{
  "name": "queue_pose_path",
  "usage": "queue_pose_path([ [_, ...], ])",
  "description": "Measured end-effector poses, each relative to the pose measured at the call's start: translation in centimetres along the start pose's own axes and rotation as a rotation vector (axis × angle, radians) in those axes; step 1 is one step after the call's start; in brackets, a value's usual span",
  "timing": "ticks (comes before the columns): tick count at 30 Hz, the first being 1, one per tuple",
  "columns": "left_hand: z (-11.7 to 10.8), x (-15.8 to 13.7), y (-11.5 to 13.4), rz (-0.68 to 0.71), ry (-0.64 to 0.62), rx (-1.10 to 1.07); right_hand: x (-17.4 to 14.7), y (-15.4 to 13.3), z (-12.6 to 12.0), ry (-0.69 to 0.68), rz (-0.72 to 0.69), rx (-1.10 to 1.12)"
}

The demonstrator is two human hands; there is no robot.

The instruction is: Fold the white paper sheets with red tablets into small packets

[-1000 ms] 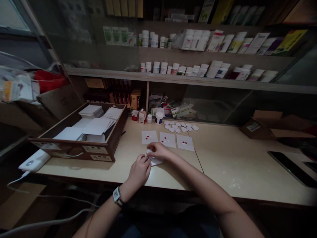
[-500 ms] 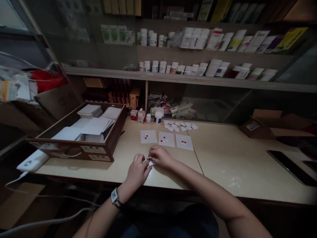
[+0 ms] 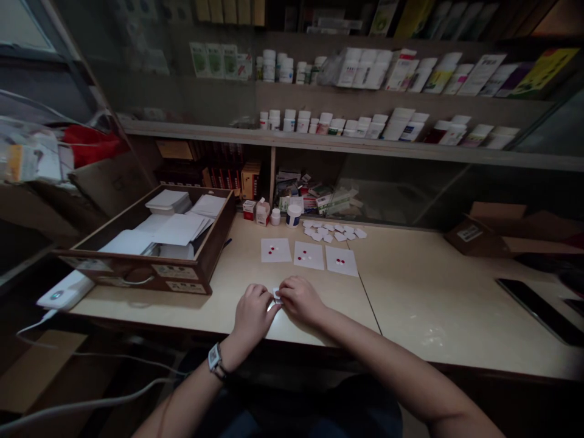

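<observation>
Between my hands, low over the front of the counter, is a small folded white paper packet (image 3: 277, 294). My left hand (image 3: 253, 310) pinches it from the left, thumb toward the right. Bent over its right side are the fingers of my right hand (image 3: 298, 298), which partly hide it. Just beyond lie three square white papers: the left paper (image 3: 281, 257), the middle paper (image 3: 314, 248) and the right paper (image 3: 349, 255). Each bears a few red and white pills. Behind them, several folded paper packets (image 3: 328, 231) are spread in a loose group.
To the left stands a wooden drawer (image 3: 210, 277) holding stacks of white paper. A blue-and-white jar (image 3: 293, 216), a small white bottle (image 3: 275, 217) and small boxes (image 3: 262, 213) line the back. At right are a phone (image 3: 538, 310) and a cardboard box (image 3: 469, 236). Shelves (image 3: 365, 145) of medicine rise behind.
The paper between my hands is now folded smaller and flatter. My right hand has come slightly down and right, its fingers still on the paper. The camera view has shifted slightly.
</observation>
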State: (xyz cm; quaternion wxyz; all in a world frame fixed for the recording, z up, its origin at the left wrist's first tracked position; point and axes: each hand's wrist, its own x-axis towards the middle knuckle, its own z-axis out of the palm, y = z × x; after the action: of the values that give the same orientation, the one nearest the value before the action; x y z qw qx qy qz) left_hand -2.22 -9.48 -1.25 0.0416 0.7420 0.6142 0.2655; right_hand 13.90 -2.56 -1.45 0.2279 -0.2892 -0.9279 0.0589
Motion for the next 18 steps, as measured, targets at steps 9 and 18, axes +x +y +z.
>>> queue_pose_path([
  [9,-0.1,0.1,-0.1,0.072,-0.015,-0.034,0.2,0.4,-0.7,-0.054,-0.054,-0.013],
  [18,-0.2,0.3,-0.1,0.083,-0.045,-0.031,-0.1,1.5,-0.8,-0.079,-0.168,-0.017],
])
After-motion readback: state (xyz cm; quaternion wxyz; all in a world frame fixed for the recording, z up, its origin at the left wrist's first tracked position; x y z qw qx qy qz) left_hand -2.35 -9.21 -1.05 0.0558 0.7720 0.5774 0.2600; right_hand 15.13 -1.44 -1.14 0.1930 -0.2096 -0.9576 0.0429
